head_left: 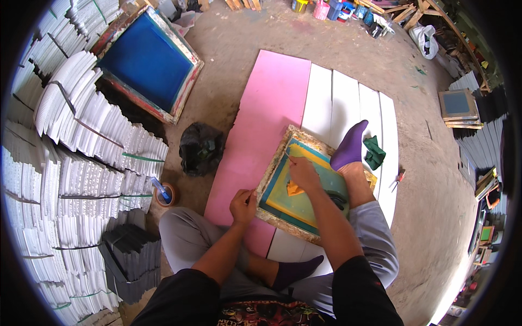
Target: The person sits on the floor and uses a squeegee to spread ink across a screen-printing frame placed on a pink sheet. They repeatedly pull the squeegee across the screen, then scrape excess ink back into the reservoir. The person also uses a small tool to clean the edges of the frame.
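Observation:
A wooden screen-printing frame [273, 167] with paint-crusted edges lies tilted in front of me, its mesh bordered in teal and yellow. My right hand [305, 174] is over the mesh, fingers closed near the far left inner corner; whatever they pinch is too small to make out. A yellow-orange cloth [294, 189] lies just below that hand. Beside the frame's left edge is my left hand [242, 207], fingers pinched together; what they hold, if anything, is hidden. A dark object [336, 200] sits on the mesh, partly behind my right forearm. My purple-socked foot [349, 145] rests at the frame's far right corner.
Under the frame lie a pink board [272, 98] and white panels [319, 103]. A green cloth [374, 153] and a red-handled tool [399, 178] are at right. To the left are a black bag [201, 148], tape roll [167, 194], stacked white sheets [81, 125] and a blue screen [149, 60].

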`<state>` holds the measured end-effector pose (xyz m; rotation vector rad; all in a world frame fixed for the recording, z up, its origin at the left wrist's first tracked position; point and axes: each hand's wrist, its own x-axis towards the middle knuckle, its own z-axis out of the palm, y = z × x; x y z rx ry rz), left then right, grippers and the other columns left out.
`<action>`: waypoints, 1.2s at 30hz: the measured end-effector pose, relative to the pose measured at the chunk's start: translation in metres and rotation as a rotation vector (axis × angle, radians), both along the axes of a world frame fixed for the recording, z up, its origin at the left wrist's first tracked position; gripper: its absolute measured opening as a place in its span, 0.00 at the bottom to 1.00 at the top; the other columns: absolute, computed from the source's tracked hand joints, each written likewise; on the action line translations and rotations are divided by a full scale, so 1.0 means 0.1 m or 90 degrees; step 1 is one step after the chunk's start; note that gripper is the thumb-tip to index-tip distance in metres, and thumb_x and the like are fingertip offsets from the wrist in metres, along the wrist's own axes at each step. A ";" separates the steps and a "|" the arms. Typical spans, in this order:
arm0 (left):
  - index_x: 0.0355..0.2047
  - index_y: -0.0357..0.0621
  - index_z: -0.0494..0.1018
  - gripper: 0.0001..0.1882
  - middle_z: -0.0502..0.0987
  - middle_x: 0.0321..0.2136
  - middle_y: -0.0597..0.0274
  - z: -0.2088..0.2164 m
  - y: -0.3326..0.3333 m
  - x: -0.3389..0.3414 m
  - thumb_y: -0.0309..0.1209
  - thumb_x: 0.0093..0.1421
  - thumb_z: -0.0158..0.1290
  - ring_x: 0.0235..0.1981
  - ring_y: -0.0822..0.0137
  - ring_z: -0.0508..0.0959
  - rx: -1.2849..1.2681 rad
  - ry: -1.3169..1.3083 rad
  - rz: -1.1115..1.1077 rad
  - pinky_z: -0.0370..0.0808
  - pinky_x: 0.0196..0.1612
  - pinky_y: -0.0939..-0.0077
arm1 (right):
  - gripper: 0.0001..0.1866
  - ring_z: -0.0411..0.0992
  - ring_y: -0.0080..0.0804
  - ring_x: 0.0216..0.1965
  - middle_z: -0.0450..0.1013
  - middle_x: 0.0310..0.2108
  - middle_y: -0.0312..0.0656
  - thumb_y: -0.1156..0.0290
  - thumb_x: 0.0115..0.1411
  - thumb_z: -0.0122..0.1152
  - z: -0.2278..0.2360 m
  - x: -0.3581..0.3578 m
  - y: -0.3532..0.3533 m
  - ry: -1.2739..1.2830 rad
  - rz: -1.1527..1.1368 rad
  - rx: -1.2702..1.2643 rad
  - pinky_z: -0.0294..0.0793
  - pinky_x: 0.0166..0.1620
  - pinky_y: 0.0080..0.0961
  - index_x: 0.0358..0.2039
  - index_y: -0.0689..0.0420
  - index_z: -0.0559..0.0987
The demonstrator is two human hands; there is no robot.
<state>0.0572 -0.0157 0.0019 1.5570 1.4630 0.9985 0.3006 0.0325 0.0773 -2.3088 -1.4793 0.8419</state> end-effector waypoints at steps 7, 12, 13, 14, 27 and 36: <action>0.40 0.40 0.86 0.08 0.81 0.31 0.58 0.06 0.03 0.03 0.29 0.63 0.63 0.29 0.62 0.82 0.022 0.012 -0.007 0.78 0.35 0.71 | 0.22 0.76 0.40 0.25 0.80 0.27 0.45 0.64 0.71 0.60 -0.37 0.21 -0.28 0.007 0.030 0.207 0.77 0.35 0.37 0.63 0.56 0.77; 0.39 0.39 0.86 0.08 0.81 0.31 0.59 -0.01 0.02 -0.01 0.30 0.63 0.63 0.28 0.63 0.81 0.024 -0.009 0.013 0.77 0.34 0.72 | 0.21 0.76 0.27 0.28 0.78 0.27 0.37 0.62 0.74 0.58 -0.06 0.18 -0.22 0.502 -0.227 -0.040 0.77 0.36 0.31 0.64 0.54 0.77; 0.39 0.39 0.85 0.08 0.81 0.30 0.59 -0.02 0.01 -0.01 0.30 0.63 0.63 0.28 0.63 0.81 0.023 -0.017 0.014 0.77 0.34 0.72 | 0.21 0.75 0.26 0.28 0.78 0.27 0.35 0.62 0.74 0.58 -0.11 0.21 -0.22 0.540 -0.243 -0.053 0.76 0.35 0.30 0.64 0.54 0.77; 0.39 0.39 0.85 0.08 0.81 0.30 0.59 -0.02 0.00 -0.03 0.30 0.63 0.63 0.28 0.64 0.81 0.018 -0.012 0.010 0.77 0.33 0.72 | 0.21 0.75 0.25 0.28 0.77 0.27 0.34 0.62 0.74 0.58 -0.17 0.24 -0.22 0.579 -0.259 -0.067 0.76 0.35 0.28 0.64 0.53 0.78; 0.39 0.37 0.85 0.09 0.81 0.30 0.58 0.07 0.03 -0.02 0.31 0.64 0.62 0.27 0.65 0.81 0.025 0.000 -0.008 0.77 0.32 0.73 | 0.19 0.61 0.17 0.20 0.66 0.24 0.28 0.61 0.75 0.58 -0.07 0.29 -0.14 0.718 -0.318 -0.071 0.61 0.23 0.19 0.63 0.49 0.80; 0.38 0.37 0.85 0.09 0.82 0.30 0.58 0.04 0.02 0.00 0.30 0.64 0.63 0.28 0.64 0.81 0.013 -0.009 0.005 0.77 0.33 0.73 | 0.19 0.82 0.42 0.38 0.82 0.38 0.51 0.59 0.72 0.58 -0.27 0.29 -0.28 0.107 -0.059 0.157 0.79 0.43 0.36 0.60 0.47 0.81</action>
